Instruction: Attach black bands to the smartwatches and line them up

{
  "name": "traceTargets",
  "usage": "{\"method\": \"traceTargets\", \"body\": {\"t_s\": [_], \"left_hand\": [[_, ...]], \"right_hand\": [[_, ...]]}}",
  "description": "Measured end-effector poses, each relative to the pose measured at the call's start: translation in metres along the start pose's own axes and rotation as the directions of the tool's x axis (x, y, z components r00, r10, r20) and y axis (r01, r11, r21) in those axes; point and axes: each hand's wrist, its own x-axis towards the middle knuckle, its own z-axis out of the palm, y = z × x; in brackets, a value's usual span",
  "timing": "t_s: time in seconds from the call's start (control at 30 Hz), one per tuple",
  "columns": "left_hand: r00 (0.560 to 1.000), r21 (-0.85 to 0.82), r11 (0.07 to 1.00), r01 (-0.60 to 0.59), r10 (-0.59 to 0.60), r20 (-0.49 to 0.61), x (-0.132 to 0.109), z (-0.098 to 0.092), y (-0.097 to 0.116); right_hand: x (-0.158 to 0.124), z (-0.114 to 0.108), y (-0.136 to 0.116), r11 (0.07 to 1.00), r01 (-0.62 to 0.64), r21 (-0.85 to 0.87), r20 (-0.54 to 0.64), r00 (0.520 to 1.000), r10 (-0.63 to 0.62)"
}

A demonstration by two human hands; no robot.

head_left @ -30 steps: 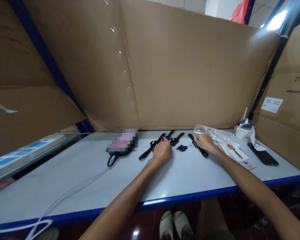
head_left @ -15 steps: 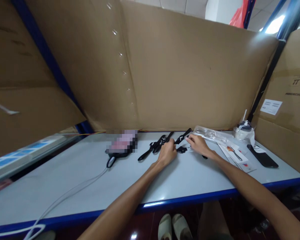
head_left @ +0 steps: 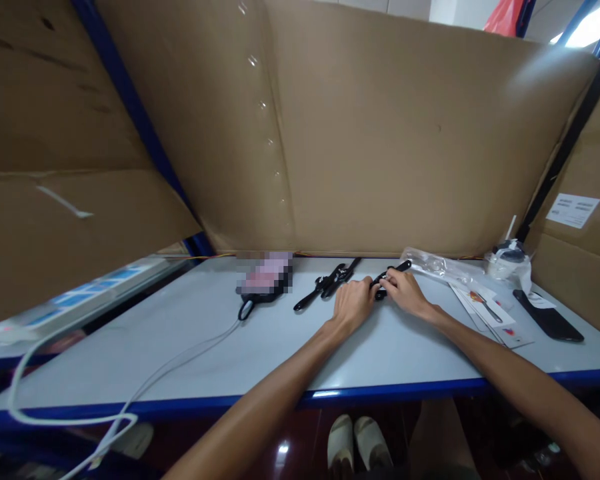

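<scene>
My left hand (head_left: 354,301) is closed on a black tool (head_left: 404,266) whose handle points up to the right. Fingers of my right hand (head_left: 403,291) pinch the middle of the same tool, close beside the left fingertips. A small black part (head_left: 381,294) shows just under the two hands. To the left, black tools with slim handles (head_left: 307,300) lie on the white table (head_left: 190,333), partly across each other.
A blurred phone-like device (head_left: 265,280) with a white cable lies left. On the right are a clear plastic bag (head_left: 437,265), printed cards (head_left: 485,310), a black flat-bladed item (head_left: 555,320) and a wrapped cup (head_left: 507,261). Cardboard (head_left: 370,147) stands behind.
My left hand has moved right, away from the pile, and now meets the right hand at one tool. The camera view has shifted slightly.
</scene>
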Motion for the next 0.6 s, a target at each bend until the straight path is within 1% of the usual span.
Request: {"method": "traceTargets", "body": {"t_s": [0.1,0.27,0.33,0.43,0.6], "left_hand": [[1.000,-0.005,1.000,-0.008,0.008,0.008,-0.0026,-0.0020,0.0021],[1.000,-0.026,1.000,-0.013,0.013,-0.005,-0.0022,-0.0002,0.0020],[1.000,-0.064,0.998,-0.001,0.001,-0.011,-0.0006,0.0005,0.0010],[0.999,-0.156,0.987,0.035,-0.037,-0.009,0.0025,0.0000,-0.0005],[0.998,-0.265,0.962,0.058,-0.058,0.007,0.0067,-0.0005,-0.0024]], "right_hand": [[-0.0018,-0.0021,-0.0042,0.997,0.007,-0.074,0.015,1.000,-0.006],[-0.0056,-0.0067,-0.0078,0.953,0.051,-0.300,0.044,0.998,-0.039],[-0.0070,-0.0068,-0.0079,0.941,0.053,-0.333,0.035,0.998,-0.043],[-0.0079,-0.0063,-0.0066,0.960,0.077,-0.268,-0.007,0.997,-0.082],[-0.0071,-0.0069,-0.0024,0.970,0.215,-0.115,-0.004,0.976,-0.217]]}}
